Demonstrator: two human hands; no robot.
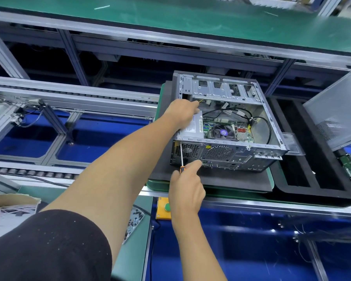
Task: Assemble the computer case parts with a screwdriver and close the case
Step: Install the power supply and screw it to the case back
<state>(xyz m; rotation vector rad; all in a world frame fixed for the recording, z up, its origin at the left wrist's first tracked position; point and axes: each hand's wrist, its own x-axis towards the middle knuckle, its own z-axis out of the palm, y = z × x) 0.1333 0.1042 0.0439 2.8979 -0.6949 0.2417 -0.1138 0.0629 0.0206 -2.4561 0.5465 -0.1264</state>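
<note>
Computer case lies open mid-frame on its pad. Right hand grips screwdriver at rear corner; left hand presses power supply, grip unclear. Tip may slip if tilted.

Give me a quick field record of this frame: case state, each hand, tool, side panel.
case: computer case lies on its side on a dark mat, open, board and cables showing
left hand: left hand rests on the power supply at the case's top edge
right hand: right hand grips the screwdriver
tool: tip at the rear panel's upper left corner
side panel: side panel off, leaning to the right
</note>
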